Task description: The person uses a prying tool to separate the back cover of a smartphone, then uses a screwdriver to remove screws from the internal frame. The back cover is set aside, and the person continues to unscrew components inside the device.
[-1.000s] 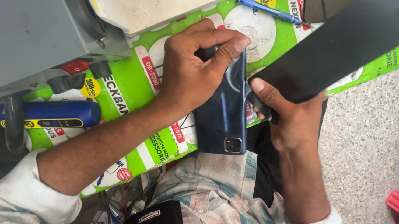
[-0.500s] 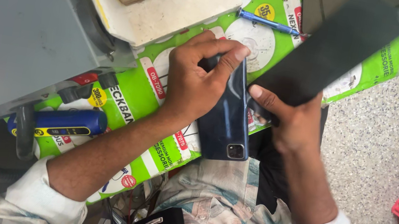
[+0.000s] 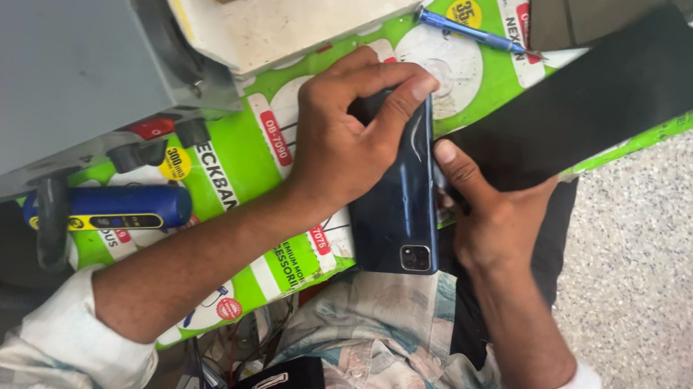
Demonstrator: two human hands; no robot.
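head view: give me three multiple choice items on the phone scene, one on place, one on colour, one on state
1. Where does the blue screwdriver lie?
A. on the green mat
B. on the floor
C. in the cardboard box

2. What colour is the phone back?
A. red
B. dark blue
C. white

3. What does the right hand do?
A. rests empty
B. holds a black panel
C. grips the screwdriver

Answers: 1 A, it lies on the green mat near the top edge. 2 B, the left hand grips a dark blue shell. 3 B, the thumb lies on the black panel.

Pale patterned shirt (image 3: 392, 364); white cuffs (image 3: 102, 341); bare forearms.
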